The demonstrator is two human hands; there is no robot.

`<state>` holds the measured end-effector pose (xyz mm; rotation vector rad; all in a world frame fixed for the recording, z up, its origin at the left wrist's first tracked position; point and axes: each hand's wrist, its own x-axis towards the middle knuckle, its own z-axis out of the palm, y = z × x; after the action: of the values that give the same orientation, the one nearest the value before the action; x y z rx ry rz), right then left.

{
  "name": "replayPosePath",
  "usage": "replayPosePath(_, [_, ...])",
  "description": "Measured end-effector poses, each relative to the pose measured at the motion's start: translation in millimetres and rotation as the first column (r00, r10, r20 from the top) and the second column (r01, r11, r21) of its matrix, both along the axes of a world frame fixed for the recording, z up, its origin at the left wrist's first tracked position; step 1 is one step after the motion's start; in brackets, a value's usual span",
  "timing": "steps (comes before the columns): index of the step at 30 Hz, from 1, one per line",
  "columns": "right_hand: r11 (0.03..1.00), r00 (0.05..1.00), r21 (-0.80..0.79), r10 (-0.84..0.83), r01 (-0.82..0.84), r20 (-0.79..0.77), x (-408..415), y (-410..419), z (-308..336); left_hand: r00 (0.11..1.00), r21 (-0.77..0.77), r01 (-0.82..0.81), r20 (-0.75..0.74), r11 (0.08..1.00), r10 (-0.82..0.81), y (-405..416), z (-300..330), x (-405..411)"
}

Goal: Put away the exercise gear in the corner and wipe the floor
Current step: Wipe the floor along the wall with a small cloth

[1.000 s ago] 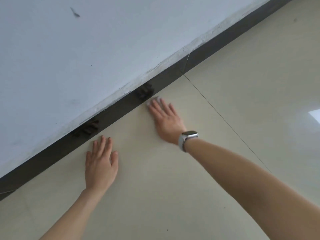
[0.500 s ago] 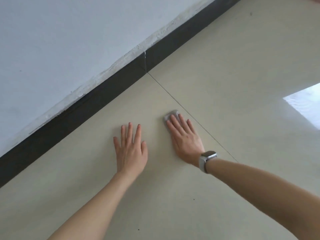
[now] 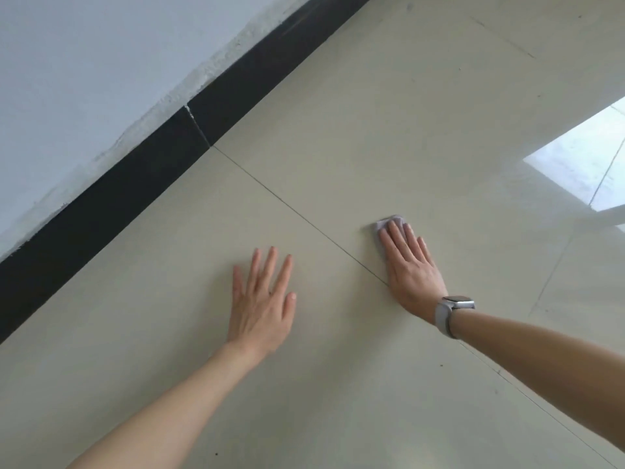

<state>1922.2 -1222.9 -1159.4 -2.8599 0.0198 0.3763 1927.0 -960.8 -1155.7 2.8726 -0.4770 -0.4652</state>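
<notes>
Both hands have drawn back from the black skirting board (image 3: 142,184) since a second ago, when their fingertips lay right at its foot; now a wide band of bare tile separates them from it. Over the same second the right hand (image 3: 411,269) has crossed the diagonal grout line (image 3: 304,218) and now sits on the tile to the right of it, its heel just touching that line.

Right hand: palm down on the floor (image 3: 389,130), fingers straight and close together, pressing a small pale wipe (image 3: 389,223) flat against the tile. Only a crumpled corner of the wipe shows past the fingertips; the rest is hidden under the hand. A watch with a light strap (image 3: 451,311) sits on that wrist.

Left hand (image 3: 262,306): flat on the floor on the left side of the grout line, fingers straight and slightly spread, holding nothing.

Beyond the skirting board rises a white wall (image 3: 84,69) with a rough plaster edge where it meets the board. Near the right edge of the floor a bright patch of reflected light (image 3: 581,164) lies on the glossy tiles. A few dark specks dot the floor toward its near edge.
</notes>
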Motion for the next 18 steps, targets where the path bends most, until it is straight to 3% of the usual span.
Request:
replayPosePath(2, [0.998, 0.998, 0.016, -0.061, 0.060, 0.025, -22, 10, -3, 0.991, 0.041, 0.127, -0.036, 0.991, -0.126, -15, 0, -10])
replayPosePath(4, [0.978, 0.973, -0.030, 0.209, -0.207, 0.096, -64, 21, -7, 0.981, 0.095, 0.187, -0.075, 0.978, -0.180, -20, 1, -12])
replayPosePath(7, [0.733, 0.733, -0.031, 0.680, -0.679, 0.036, -128, 16, -4, 0.973, 0.162, 0.215, -0.118, 0.963, -0.198, -30, 6, -4])
replayPosePath(9, [0.625, 0.625, -0.025, 0.781, -0.780, -0.002, -134, -12, -3, 0.953, 0.194, 0.293, -0.135, 0.936, -0.271, -48, 14, 2])
replayPosePath(10, [0.625, 0.626, -0.042, 0.780, -0.779, 0.003, -129, -29, -6, 0.928, 0.190, 0.364, -0.158, 0.912, -0.337, -59, 17, 3])
replayPosePath(12, [0.765, 0.766, -0.065, 0.642, -0.641, -0.005, -109, -65, -10, 0.873, 0.169, 0.473, -0.222, 0.865, -0.434, -85, 24, 3])
replayPosePath(14, [0.943, 0.945, -0.063, 0.327, -0.325, 0.019, -82, -108, -11, 0.843, 0.163, 0.514, -0.275, 0.842, -0.462, -114, 25, 4])
replayPosePath(15, [0.990, 0.990, -0.043, 0.138, -0.137, 0.019, -69, -129, -9, 0.836, 0.168, 0.521, -0.300, 0.837, -0.461, -129, 24, 4])
replayPosePath(18, [0.941, 0.942, 0.055, -0.334, 0.335, -0.031, -42, -158, -3, 0.815, 0.206, 0.555, -0.330, 0.806, -0.476, -168, 34, 11])
